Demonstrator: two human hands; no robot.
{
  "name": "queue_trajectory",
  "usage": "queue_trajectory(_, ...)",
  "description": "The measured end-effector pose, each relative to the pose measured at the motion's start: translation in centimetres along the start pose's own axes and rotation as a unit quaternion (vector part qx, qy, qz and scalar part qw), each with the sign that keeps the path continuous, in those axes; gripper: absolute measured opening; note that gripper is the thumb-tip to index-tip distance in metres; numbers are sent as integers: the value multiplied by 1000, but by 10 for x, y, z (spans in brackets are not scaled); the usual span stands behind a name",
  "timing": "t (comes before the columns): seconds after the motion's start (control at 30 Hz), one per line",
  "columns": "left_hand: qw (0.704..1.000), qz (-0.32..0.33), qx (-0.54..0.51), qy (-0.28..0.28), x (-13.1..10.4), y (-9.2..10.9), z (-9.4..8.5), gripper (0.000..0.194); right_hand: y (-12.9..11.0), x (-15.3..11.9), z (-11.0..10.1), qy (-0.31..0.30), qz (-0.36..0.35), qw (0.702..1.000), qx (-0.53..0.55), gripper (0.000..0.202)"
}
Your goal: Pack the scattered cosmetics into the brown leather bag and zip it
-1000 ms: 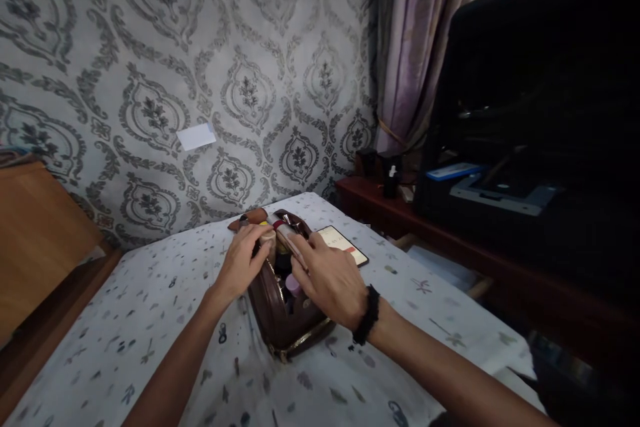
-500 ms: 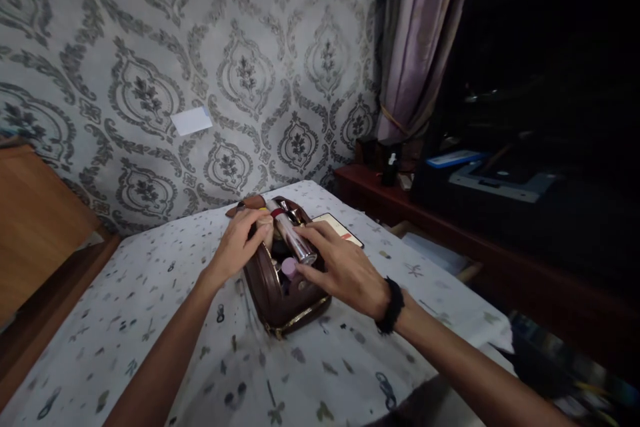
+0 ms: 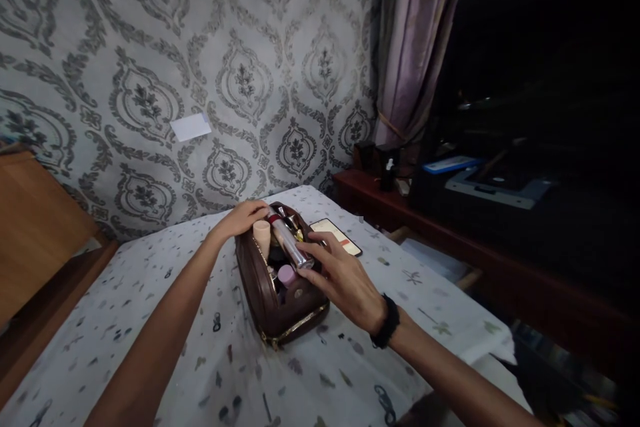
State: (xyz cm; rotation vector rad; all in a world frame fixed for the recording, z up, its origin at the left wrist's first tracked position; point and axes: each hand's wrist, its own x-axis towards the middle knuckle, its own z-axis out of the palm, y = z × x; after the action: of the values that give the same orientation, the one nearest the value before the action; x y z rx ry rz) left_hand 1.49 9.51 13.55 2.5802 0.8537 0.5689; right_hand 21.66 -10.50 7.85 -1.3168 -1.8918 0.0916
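Observation:
A brown zippered bag [image 3: 255, 300] lies open on the patterned white cloth, full of small items. Across its top rests a shiny silver tube [image 3: 290, 240] with a red band. My right hand [image 3: 345, 277] has its thumb and fingers around the near end of that tube. My left hand [image 3: 244, 219] lies at the far left edge of the bag, its fingertips by the tube's far end; what they grip, if anything, is hidden. A beige tube [image 3: 261, 239] stands inside on the left, and a lilac cap [image 3: 287, 275] shows near the front.
A phone [image 3: 336, 237] with a lit screen lies right of the bag. The cloth-covered table [image 3: 190, 347] borders a dark red desk [image 3: 370, 193] and an open drawer [image 3: 435, 259]. A wooden panel [image 3: 40, 233] stands at left.
My left hand has moved from the beige tube toward the bag's far end, leaving that tube in view inside the bag. My right hand stays at the silver tube.

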Motion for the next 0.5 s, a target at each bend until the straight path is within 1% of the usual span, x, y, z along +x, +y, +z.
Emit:
queue_trajectory(0.23, 999, -11, 24, 44, -10, -8, -1, 34, 2, 5, 3, 11, -28, 999, 24, 34)
queue_trajectory(0.37, 998, -15, 30, 52, -10, -10, 1, 32, 3, 6, 5, 21, -45, 999, 20, 34)
queue_trajectory(0.5, 998, -19, 31, 52, -9, -11, 4, 32, 5, 5, 7, 29, -36, 999, 22, 35)
